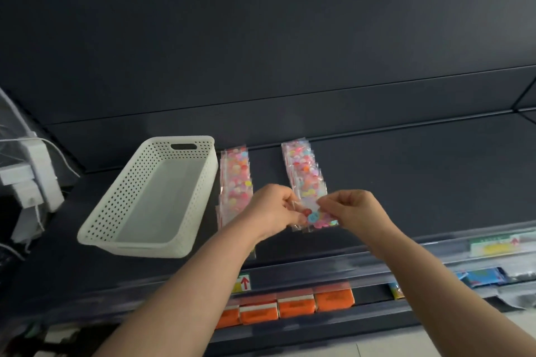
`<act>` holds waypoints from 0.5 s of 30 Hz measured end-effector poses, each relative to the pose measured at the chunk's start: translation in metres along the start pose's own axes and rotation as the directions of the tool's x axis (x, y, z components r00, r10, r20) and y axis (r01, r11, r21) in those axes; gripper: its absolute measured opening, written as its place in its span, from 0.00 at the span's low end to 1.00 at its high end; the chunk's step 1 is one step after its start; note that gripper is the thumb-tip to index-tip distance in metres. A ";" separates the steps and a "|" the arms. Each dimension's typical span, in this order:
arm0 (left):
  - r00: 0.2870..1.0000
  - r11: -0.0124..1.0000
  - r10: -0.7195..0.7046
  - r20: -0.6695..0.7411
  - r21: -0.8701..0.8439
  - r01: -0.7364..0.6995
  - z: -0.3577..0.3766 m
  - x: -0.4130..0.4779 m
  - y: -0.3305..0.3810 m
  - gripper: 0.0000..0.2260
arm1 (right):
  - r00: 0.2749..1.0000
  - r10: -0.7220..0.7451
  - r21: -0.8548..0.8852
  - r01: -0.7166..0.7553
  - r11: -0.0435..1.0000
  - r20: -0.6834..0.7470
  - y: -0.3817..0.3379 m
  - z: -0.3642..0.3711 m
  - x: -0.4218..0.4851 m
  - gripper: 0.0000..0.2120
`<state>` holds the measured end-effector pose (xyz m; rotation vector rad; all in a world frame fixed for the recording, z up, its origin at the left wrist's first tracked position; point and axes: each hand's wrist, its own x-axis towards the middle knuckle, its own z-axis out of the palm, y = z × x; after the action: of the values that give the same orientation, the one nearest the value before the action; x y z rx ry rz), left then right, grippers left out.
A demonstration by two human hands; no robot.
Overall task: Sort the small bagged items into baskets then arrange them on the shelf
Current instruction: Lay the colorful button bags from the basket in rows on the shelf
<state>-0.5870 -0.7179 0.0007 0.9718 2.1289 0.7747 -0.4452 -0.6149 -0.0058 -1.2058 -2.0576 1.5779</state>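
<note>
I pinched a small clear bag (pixel 314 216) of coloured buttons between my left hand (pixel 271 211) and right hand (pixel 352 210), at the near end of the right row of bags (pixel 301 168) on the dark shelf (pixel 420 182). A second row (pixel 236 180) lay just beside the white basket (pixel 136 182). Below sat orange packs (pixel 295 306).

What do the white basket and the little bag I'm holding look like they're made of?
White basket: moulded plastic, matte, judging by its even rows of holes and cut-out handle. Small bag: thin, clear, glossy film, likely plastic, since the coloured pieces show through it.
</note>
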 end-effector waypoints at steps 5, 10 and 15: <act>0.994 0.994 -0.103 -0.019 -0.044 0.102 0.029 -0.001 -0.008 0.10 | 1.000 -0.006 -0.305 0.009 0.952 0.008 0.022 -0.017 0.000 0.06; 0.977 0.988 -0.151 -0.150 0.004 0.153 0.049 -0.001 -0.016 0.12 | 0.995 -0.089 -0.451 0.065 0.890 -0.033 0.030 -0.018 0.002 0.07; 0.965 0.980 -0.185 -0.183 0.041 0.196 0.053 0.004 -0.015 0.20 | 0.990 -0.124 -0.525 0.073 0.848 -0.064 0.038 -0.014 0.008 0.14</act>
<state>-0.5542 -0.7104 -0.0432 0.7353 2.3712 0.7299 -0.4241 -0.5975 -0.0369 -1.2785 -2.5267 0.9088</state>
